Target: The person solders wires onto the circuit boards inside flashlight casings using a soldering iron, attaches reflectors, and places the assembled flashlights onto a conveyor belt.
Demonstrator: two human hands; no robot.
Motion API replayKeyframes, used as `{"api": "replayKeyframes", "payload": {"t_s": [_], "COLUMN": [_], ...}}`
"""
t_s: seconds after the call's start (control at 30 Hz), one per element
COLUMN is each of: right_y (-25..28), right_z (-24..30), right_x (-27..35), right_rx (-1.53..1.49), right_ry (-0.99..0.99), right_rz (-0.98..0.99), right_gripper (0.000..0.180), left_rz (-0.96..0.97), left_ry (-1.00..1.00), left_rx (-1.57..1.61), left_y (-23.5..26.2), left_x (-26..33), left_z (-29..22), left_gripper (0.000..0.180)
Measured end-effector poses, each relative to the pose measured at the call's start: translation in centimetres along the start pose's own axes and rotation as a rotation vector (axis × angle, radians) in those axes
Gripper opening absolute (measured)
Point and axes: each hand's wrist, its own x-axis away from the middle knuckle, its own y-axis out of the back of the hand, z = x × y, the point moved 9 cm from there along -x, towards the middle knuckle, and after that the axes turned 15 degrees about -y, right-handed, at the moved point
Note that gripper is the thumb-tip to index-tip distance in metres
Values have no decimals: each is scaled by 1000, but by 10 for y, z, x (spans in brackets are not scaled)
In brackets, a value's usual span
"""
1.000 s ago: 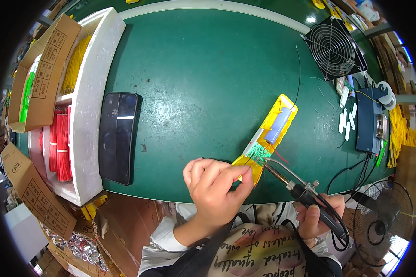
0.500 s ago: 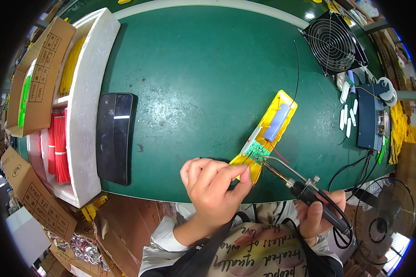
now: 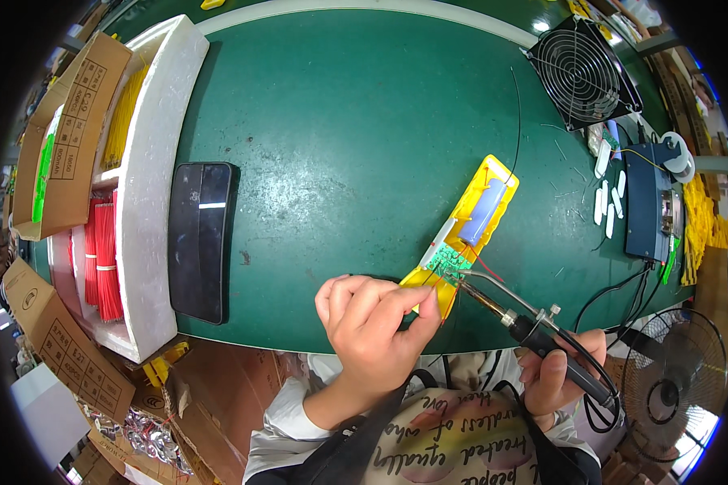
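Green worktop (image 3: pixel 340 129). Left hand (image 3: pixel 372 331) pinches near end of yellow case (image 3: pixel 465 234); right hand (image 3: pixel 554 372) clasps soldering iron (image 3: pixel 534 331), tip on green board (image 3: pixel 447 263) in case.

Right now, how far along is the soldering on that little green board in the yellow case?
Already done: the small green circuit board and a bluish cell sit inside the long yellow plastic case. In hand: the left hand steadies the case's near end while the right hand holds the black-handled soldering iron, its tip at the board. Left: the case lies open, uncovered.
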Motion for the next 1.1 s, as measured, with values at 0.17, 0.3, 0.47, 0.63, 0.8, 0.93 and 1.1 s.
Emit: {"api": "replayKeyframes", "payload": {"t_s": [0.17,0.3,0.47,0.63,0.8,0.93,1.1], "right_y": [0,8,19,24,53,81,107], "right_z": [1,3,1,-3,-10,-21,-22], "right_x": [0,6,9,14,14,7,-9], "right_rx": [25,-21,-100,-91,-157,-309,-344], "right_ry": [7,45,106,120,145,81,157], "right_rz": [-14,-4,-58,-20,-120,-238,-329], "right_gripper": [34,35,36,32,26,24,22], "left_rz": [-3,-3,8,41,132,439,782], "left_ry": [4,-2,-2,-38,-9,-11,-136], "left_rx": [0,-9,-19,-110,10,-130,-404], "left_y": [1,3,0,4,3,-19,-61], "left_x": [0,-1,-2,-2,-9,-42,-84], "left_z": [0,-3,-7,-12,-12,-34,-21], "left_gripper": [14,14,13,10,16,42,36]}}
